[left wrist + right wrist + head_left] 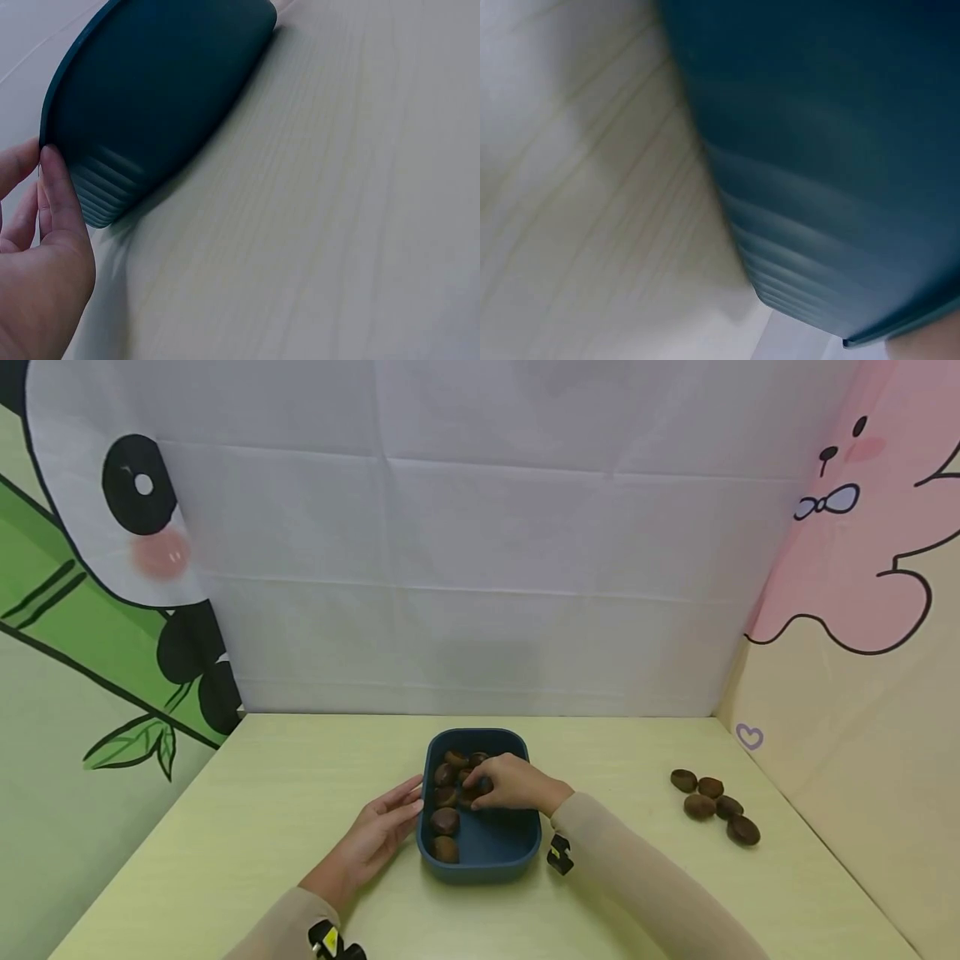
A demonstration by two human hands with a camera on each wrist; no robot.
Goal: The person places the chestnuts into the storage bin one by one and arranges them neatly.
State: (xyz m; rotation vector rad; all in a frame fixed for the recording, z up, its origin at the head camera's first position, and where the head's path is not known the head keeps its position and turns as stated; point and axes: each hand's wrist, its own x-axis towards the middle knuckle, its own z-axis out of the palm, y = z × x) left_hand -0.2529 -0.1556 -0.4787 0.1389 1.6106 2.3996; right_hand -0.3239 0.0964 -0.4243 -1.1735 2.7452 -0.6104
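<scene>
A dark blue rectangular box [498,852] stands on the table, with several brown chestnuts [445,821] lined along its left side and toward its back. My right hand [513,782] reaches over the right rim into the box, thumb and fingers bent around a chestnut [484,786] among the others. At the box's left wall, my left hand [378,833] touches the outside with fairly straight fingers. The left wrist view shows its thumb [61,191] against the wall near the rim. In the right wrist view the box wall [832,165] hides nearly all of the right hand.
Several loose chestnuts [700,807] lie in a group on the right part of the pale wood-grain table [315,777]. A white cloth [480,568] hangs behind the table. Panels with cartoon drawings stand at both sides.
</scene>
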